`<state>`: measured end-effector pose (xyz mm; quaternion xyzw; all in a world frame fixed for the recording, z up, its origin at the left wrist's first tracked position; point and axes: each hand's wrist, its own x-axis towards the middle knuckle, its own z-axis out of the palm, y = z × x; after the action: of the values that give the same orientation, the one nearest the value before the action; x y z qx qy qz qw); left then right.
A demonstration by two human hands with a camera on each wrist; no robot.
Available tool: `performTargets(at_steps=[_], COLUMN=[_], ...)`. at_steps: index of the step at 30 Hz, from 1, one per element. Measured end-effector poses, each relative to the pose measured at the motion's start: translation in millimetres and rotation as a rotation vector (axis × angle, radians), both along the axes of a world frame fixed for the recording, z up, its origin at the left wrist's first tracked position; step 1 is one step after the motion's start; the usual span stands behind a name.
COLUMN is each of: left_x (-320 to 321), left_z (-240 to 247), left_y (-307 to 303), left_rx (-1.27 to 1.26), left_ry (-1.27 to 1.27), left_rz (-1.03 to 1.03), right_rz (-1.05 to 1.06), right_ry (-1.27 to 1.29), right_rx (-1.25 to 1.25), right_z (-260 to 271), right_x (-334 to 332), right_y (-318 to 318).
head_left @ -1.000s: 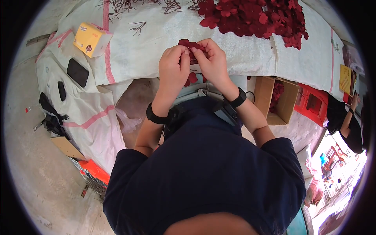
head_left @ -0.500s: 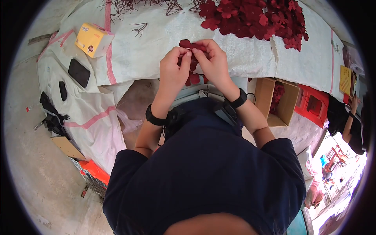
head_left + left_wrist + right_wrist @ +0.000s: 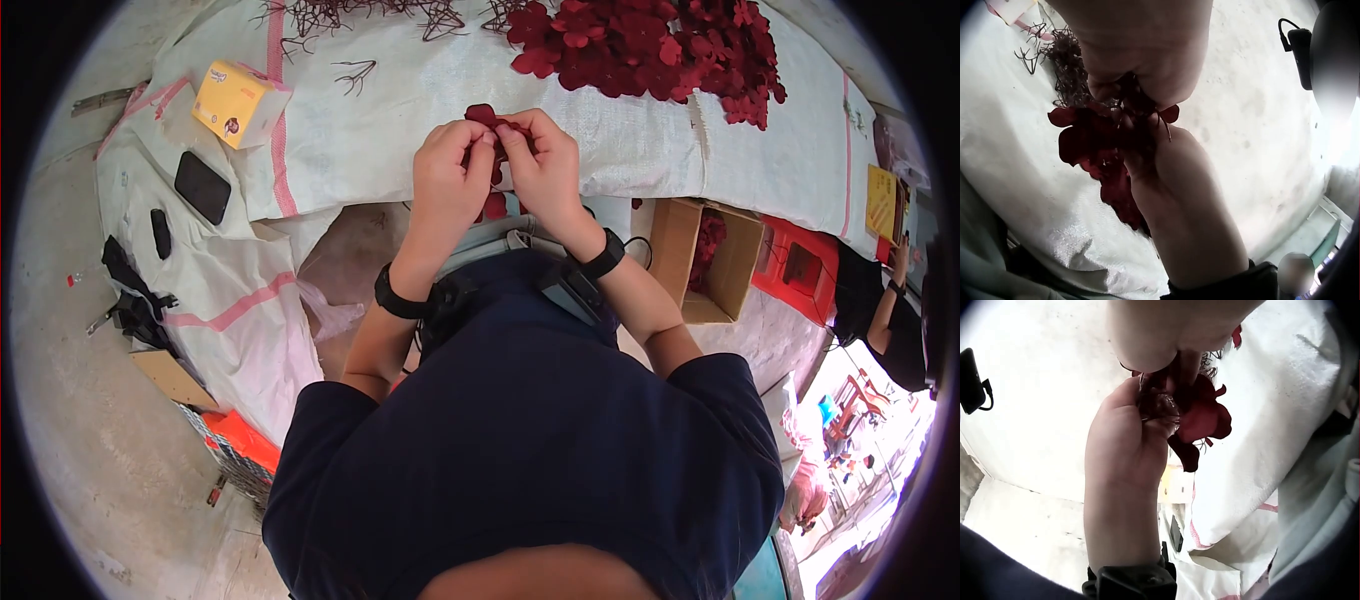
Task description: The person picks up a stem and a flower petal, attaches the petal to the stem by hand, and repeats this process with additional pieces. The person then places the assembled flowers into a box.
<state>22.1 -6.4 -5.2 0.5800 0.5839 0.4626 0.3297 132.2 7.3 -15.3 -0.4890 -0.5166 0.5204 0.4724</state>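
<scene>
Both hands meet over the near edge of the white woven sheet [image 3: 420,90], fingertips close together. Between them is a dark red artificial flower [image 3: 481,113] with rounded fabric petals. My left hand [image 3: 450,170] pinches it from the left, thumb against curled fingers. From the other side my right hand [image 3: 545,170] pinches it with thumb and fingers. Thin brown stem ends stick out by the fingers in the left wrist view, where petals [image 3: 1075,144] spread beside the hands. More petals [image 3: 1200,422] hang out in the right wrist view. The fingers hide the flower's middle.
Loose red petals [image 3: 640,50] lie heaped at the back right, brown branched stems [image 3: 355,75] at the back left. A yellow tissue pack [image 3: 235,103] and a phone [image 3: 202,187] lie left. A cardboard box [image 3: 735,265] and a red stool [image 3: 795,262] stand lower right.
Both hands have shifted slightly right and toward the body, still pinching the flower. The petals between them have turned and show less now.
</scene>
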Motion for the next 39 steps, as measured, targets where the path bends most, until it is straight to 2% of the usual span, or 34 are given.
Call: performTargets(at_steps=[6, 11, 15, 18, 19, 21, 22, 25, 26, 29, 31, 34, 37, 39], left_x=[2, -4, -11, -18, -20, -25, -27, -34, -34, -25, -21, -15, -12, -14], left_z=[2, -3, -9, -8, -8, -7, -7, -12, -14, -20, -21, -21, -17, -19], left_y=[1, -1, 0, 5, 6, 10, 11, 12, 10, 8, 10, 6, 3, 4], left_rx=[-0.076, -0.105, -0.201, -0.363, -0.359, -0.384, -0.397, -0.372, -0.371, -0.341, -0.308, -0.164, -0.192, -0.211], left_ry=[-0.114, -0.115, -0.203, -0.250, -0.246, -0.422, -0.513, -0.482, -0.468, -0.480, -0.484, -0.258, -0.210, -0.178], left_rz=[-0.014, -0.040, -0.077, -0.149, -0.145, -0.021, 0.037, 0.072, 0.090, 0.055, 0.043, 0.083, 0.041, 0.028], right_rz=[-0.001, 0.077, 0.138, 0.188, 0.158, 0.101, 0.104, -0.092, -0.092, 0.380, 0.347, 0.290, 0.291, 0.265], right_ry=[-0.024, -0.005, 0.026, 0.033, 0.112, 0.270, 0.270, 0.038, 0.035, -0.222, -0.163, -0.050, 0.051, 0.086], right_rx=[0.037, 0.008, -0.007, -0.025, -0.105, -0.259, -0.252, 0.000, -0.003, -0.058, -0.055, -0.037, -0.378, -0.321], right_z=[1, -3, -9, -14, -14, -11, -11, -6, -4, 6, -3, -11, -3, -5], right_x=[2, 4, 6, 7, 6, 6, 9, 20, 20, 23, 19, 13, 9, 3], right_y=[1, 0, 3, 9, 13, 22, 24, 27, 24, 15, 10, 10, 11, 15])
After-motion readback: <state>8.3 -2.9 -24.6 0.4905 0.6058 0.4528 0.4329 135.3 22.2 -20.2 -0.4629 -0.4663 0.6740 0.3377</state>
